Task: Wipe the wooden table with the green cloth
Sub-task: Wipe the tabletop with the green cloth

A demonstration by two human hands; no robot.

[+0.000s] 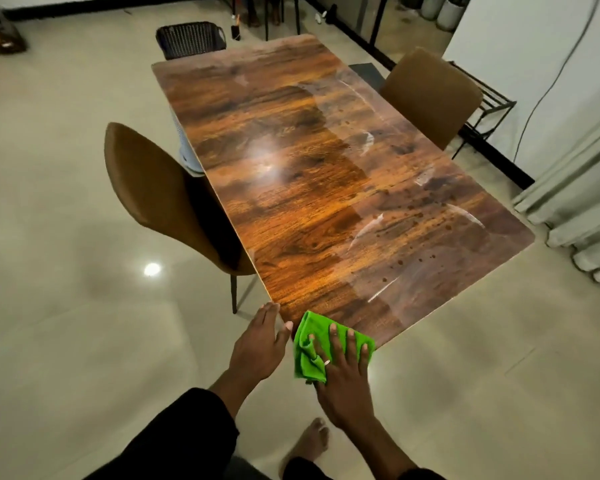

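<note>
While the right hand (pixel 343 372) presses flat on the green cloth (pixel 305 362) at the near corner of the tabletop (pixel 291 174), the left hand (pixel 260 348) rests open against that corner's edge. The tabletop's length runs away from both hands

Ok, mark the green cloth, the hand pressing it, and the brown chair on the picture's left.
green cloth (pixel 308 363): head view, bunched left fold.
right hand (pixel 343 374): head view, back of the hand.
brown chair (pixel 146 188): head view, backrest.
</note>
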